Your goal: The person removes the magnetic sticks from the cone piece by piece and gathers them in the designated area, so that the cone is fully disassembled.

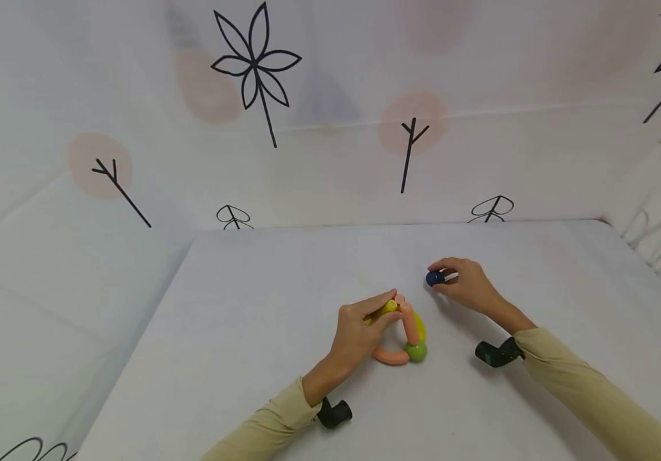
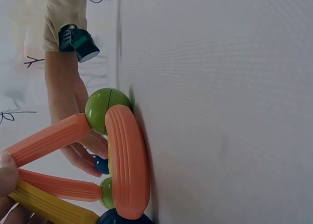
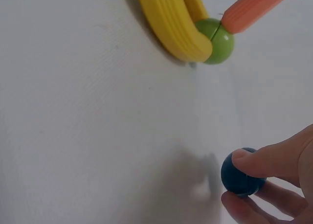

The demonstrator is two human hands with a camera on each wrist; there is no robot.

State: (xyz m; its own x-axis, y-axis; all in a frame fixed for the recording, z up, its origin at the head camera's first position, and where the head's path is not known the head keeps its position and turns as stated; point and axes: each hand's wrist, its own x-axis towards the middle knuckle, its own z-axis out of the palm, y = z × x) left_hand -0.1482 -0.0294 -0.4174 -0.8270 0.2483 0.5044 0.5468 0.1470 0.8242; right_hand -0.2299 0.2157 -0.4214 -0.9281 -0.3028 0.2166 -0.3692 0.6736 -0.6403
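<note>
My left hand (image 1: 356, 333) grips the upper ends of straight orange rods (image 1: 409, 326) and a yellow rod (image 2: 54, 204) of a ball-and-rod construction toy. These rods lean together and rise from a base on the table. A curved orange rod (image 2: 128, 160) and a curved yellow rod (image 3: 168, 26) form part of that base, with a green ball (image 1: 416, 351) at one joint and a dark blue ball (image 2: 124, 217) at another. Beyond the toy to the right, my right hand (image 1: 465, 285) pinches a loose blue ball (image 3: 239, 174) between thumb and fingers, apart from the structure.
The white table (image 1: 238, 333) stretches out around both hands, with its far edge against a pale wall (image 1: 330, 173) printed with plant drawings. A dark wrist device (image 1: 497, 353) sits at the right cuff, another dark device (image 1: 335, 415) at the left.
</note>
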